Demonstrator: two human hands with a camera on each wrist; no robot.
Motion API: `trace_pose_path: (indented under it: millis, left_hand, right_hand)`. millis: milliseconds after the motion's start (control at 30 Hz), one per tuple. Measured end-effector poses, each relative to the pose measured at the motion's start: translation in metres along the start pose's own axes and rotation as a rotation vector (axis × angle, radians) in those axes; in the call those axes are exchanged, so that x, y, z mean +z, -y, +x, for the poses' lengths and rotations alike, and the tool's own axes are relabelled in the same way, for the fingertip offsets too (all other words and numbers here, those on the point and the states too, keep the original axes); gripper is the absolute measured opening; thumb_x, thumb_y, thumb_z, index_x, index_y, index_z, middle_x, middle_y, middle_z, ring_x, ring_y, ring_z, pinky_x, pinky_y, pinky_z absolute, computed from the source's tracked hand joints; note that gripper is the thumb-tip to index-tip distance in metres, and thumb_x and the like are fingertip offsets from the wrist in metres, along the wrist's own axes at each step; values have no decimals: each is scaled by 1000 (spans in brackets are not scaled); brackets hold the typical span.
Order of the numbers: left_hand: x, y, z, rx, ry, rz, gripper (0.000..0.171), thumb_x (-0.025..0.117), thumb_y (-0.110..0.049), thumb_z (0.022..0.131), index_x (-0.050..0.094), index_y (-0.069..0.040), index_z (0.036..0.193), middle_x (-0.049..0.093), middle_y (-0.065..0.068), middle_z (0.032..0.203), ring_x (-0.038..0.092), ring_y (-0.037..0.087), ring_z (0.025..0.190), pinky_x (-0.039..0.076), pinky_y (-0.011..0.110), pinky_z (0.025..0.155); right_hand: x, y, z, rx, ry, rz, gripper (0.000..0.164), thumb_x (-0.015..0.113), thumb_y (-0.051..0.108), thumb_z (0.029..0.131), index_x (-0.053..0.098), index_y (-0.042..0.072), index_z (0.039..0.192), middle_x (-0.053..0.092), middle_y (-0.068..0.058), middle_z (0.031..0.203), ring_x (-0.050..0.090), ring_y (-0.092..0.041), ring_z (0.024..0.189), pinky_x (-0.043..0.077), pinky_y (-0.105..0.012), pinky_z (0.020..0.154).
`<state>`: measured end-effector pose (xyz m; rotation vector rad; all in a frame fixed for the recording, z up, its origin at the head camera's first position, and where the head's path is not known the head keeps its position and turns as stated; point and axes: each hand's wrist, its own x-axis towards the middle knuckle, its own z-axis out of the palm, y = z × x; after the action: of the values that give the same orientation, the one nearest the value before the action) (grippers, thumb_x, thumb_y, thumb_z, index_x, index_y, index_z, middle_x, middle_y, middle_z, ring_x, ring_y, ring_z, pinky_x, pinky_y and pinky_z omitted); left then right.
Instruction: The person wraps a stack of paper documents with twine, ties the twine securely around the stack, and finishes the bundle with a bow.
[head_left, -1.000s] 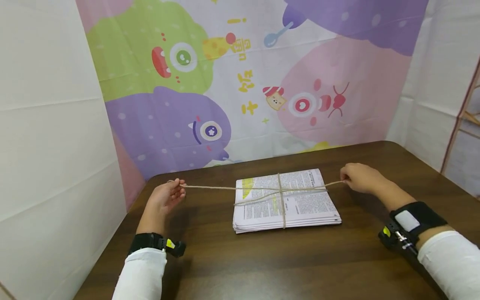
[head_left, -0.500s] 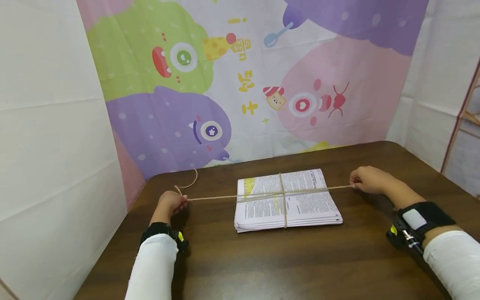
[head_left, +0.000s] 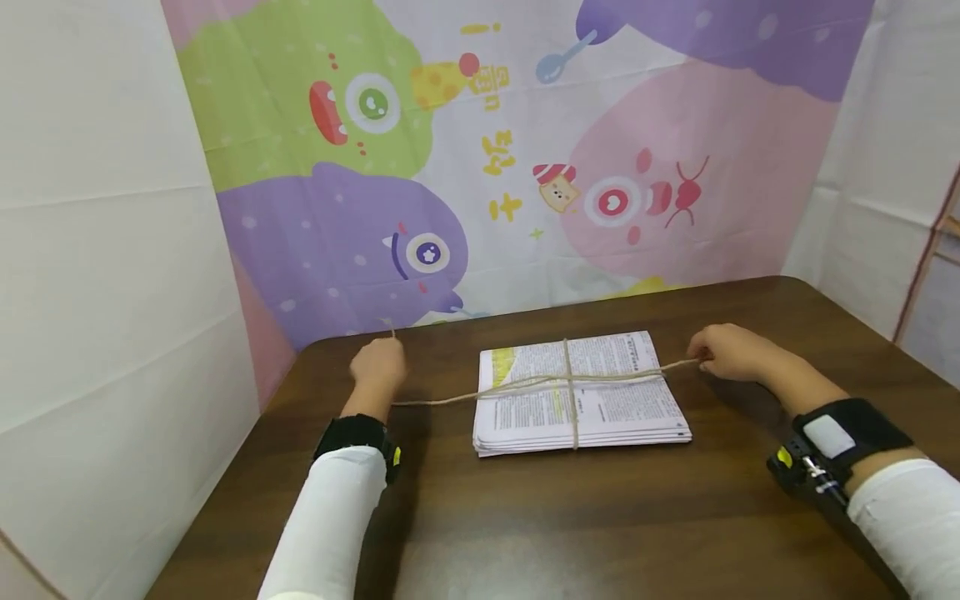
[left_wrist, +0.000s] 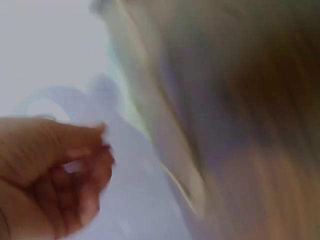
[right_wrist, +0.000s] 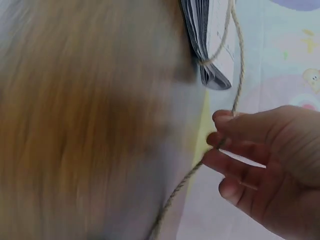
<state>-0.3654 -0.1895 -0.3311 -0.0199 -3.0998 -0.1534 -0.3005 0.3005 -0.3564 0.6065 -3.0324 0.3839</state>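
A stack of printed papers [head_left: 525, 417] lies on the brown table, with twine [head_left: 592, 379] crossed over it both ways. Beyond the stack's right edge, my right hand [head_left: 731, 352] pinches one twine end between thumb and fingers; the right wrist view shows the twine [right_wrist: 239, 65] running through that grip. My left hand [head_left: 377, 367] is over the table left of the stack, near the other twine end. In the left wrist view the fingers of the left hand [left_wrist: 65, 175] are loosely curled, and the blurred twine [left_wrist: 172, 117] passes apart from them.
The brown table [head_left: 480, 517] reaches back to a printed cartoon curtain [head_left: 510, 250]. White cloth [head_left: 97, 275] hangs along the left side and more on the right. Black camera straps [head_left: 855, 433] sit on both wrists.
My left hand has let go of the twine and moved forward and a little right. The left length of twine has gone slack. The right hand keeps its hold, shifting slightly.
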Motion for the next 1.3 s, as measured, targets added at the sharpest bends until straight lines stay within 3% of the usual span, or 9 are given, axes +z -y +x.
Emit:
trace_pose_path:
  millis: [67, 167, 267, 367, 533, 867, 1033, 1200, 1300]
  left_hand:
    - [1, -30, -2, 215, -63, -45, 16, 62, -13, 93, 73, -3, 98, 71, 14, 102, 66, 33, 96, 53, 47, 77]
    - [8, -71, -5, 511, -9, -149, 16, 66, -13, 92, 74, -3, 102, 72, 9, 102, 66, 26, 98, 51, 40, 85]
    - [19, -102, -6, 642, 121, -220, 28, 68, -16, 92, 69, -2, 117, 70, 10, 110, 64, 23, 103, 49, 35, 90]
    - [27, -121, -4, 671, 184, -222, 25, 69, -21, 92, 73, -5, 111, 71, 5, 103, 64, 17, 94, 51, 29, 82]
    - [31, -133, 1, 680, 195, -224, 12, 73, -21, 89, 77, -11, 93, 68, -4, 83, 58, 9, 75, 48, 23, 69]
    - [26, -141, 6, 675, 227, -229, 10, 72, -18, 90, 78, -10, 94, 69, -4, 86, 58, 10, 77, 49, 23, 72]
    - [25, -139, 10, 633, 216, -311, 13, 67, -17, 94, 75, -8, 96, 67, -2, 82, 57, 10, 74, 47, 24, 67]
    - [22, -141, 11, 596, 223, -390, 15, 64, -18, 96, 73, -5, 95, 64, 0, 76, 55, 12, 70, 45, 25, 64]
    - [21, -144, 11, 576, 223, -430, 16, 62, -19, 97, 72, -5, 96, 63, 0, 76, 55, 12, 68, 46, 26, 63]
  right_hand:
    - [3, 3, 5, -21, 12, 8, 8, 69, -2, 84, 69, -2, 91, 67, -5, 84, 62, -26, 80, 50, -50, 74]
    - [7, 10, 12, -35, 14, 36, 2, 69, 3, 86, 69, 1, 87, 64, -1, 80, 58, -20, 74, 49, -43, 68]
    - [6, 19, 18, -42, -37, 61, 6, 69, 7, 88, 69, 5, 83, 60, 3, 75, 52, -15, 68, 46, -37, 63]
    - [-1, 29, 19, -42, -91, 118, 5, 68, 9, 88, 70, 7, 84, 60, 3, 74, 50, -15, 66, 44, -35, 62]
    - [-21, 47, 19, -36, -161, 163, 8, 66, 14, 90, 70, 8, 85, 60, 3, 72, 49, -16, 64, 41, -35, 60]
    - [-49, 87, 13, -181, -242, 161, 18, 72, 17, 89, 63, 13, 74, 46, 6, 62, 40, -11, 57, 35, -31, 55]
    - [-46, 101, 8, -239, -93, 404, 17, 69, 22, 92, 65, 14, 78, 47, 5, 62, 40, -8, 53, 35, -26, 50]
    - [-32, 100, 9, -327, 151, 671, 19, 53, 9, 97, 64, 5, 82, 44, 3, 57, 38, -6, 49, 32, -22, 46]
    - [-25, 97, 8, -366, 320, 738, 20, 48, 3, 94, 63, 0, 81, 40, 5, 54, 34, -5, 47, 29, -21, 45]
